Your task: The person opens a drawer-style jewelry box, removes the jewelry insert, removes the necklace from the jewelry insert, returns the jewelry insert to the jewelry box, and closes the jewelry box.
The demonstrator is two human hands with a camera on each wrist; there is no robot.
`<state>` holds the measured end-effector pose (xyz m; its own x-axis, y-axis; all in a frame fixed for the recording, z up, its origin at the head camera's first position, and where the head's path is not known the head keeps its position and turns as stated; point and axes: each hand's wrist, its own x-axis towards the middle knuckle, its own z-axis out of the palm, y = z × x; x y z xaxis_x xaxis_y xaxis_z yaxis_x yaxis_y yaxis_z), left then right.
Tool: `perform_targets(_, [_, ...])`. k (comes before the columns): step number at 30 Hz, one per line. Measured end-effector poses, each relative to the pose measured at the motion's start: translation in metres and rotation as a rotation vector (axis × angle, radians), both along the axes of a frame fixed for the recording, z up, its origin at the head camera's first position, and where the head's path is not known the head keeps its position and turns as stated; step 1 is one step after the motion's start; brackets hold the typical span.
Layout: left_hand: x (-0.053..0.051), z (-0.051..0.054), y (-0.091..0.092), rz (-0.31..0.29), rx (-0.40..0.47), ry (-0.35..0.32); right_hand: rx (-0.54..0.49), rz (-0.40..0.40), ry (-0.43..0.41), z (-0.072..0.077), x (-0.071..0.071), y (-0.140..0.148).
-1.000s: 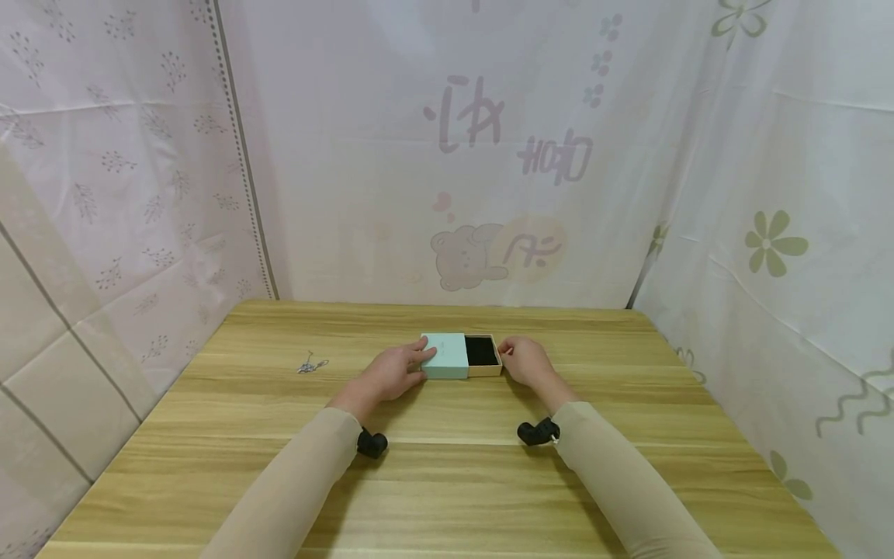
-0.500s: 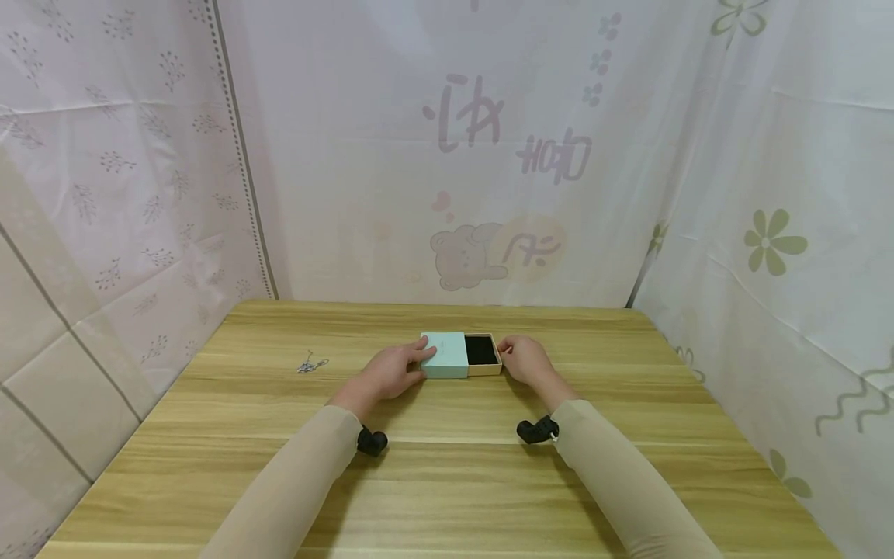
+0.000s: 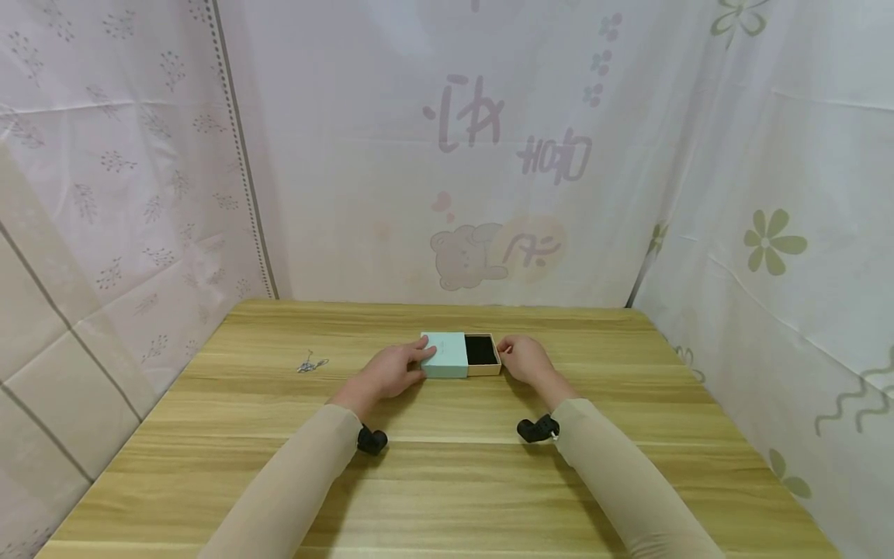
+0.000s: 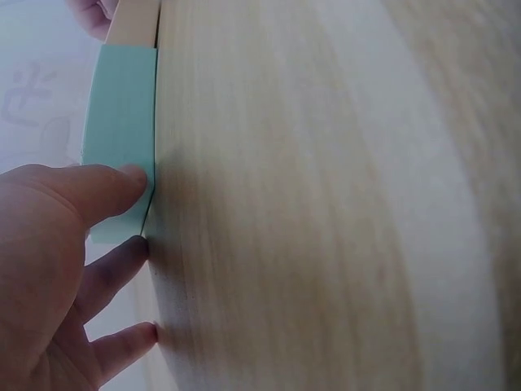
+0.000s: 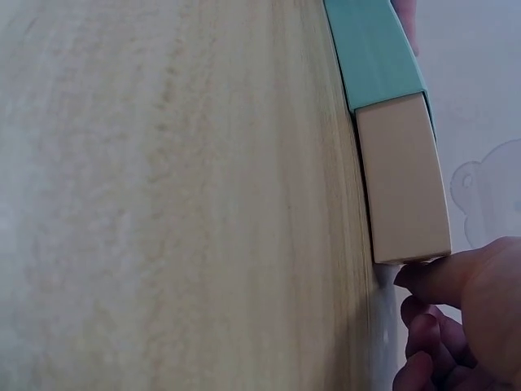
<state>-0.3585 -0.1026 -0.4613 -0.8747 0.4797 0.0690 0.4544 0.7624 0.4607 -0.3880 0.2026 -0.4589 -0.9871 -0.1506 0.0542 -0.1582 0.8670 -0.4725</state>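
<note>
A mint-green drawer-style jewelry box (image 3: 445, 355) lies on the table, its tan inner drawer (image 3: 483, 371) pulled partly out to the right. Black padding (image 3: 480, 350) lines the drawer. My left hand (image 3: 393, 371) grips the left end of the mint sleeve; in the left wrist view the thumb (image 4: 114, 189) presses its near side. At the drawer's outer end, my right hand (image 3: 527, 360) has its thumb (image 5: 440, 275) against the end face, the other fingers curled below. Whatever those fingertips pinch there is mostly hidden. A silvery chain necklace (image 3: 309, 363) lies loose to the left.
The wood-grain table (image 3: 447, 489) runs up to patterned white curtains (image 3: 363, 155) at the back and both sides. A black wrist camera (image 3: 372, 442) sits at the left cuff, and another black camera (image 3: 538, 430) at the right.
</note>
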Motion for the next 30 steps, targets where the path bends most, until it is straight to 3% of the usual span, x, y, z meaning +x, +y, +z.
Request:
perform_targets(26, [-0.0028,-0.0006,-0.0017,-0.010,-0.022,0.007,-0.003,0.020,0.006,0.0003,0.0017,-0.0008])
perform_targets(30, [-0.0029,-0.0016,-0.0009,-0.011,-0.014,0.014,-0.029,0.063,0.016,0.0013,0.0039,-0.0057])
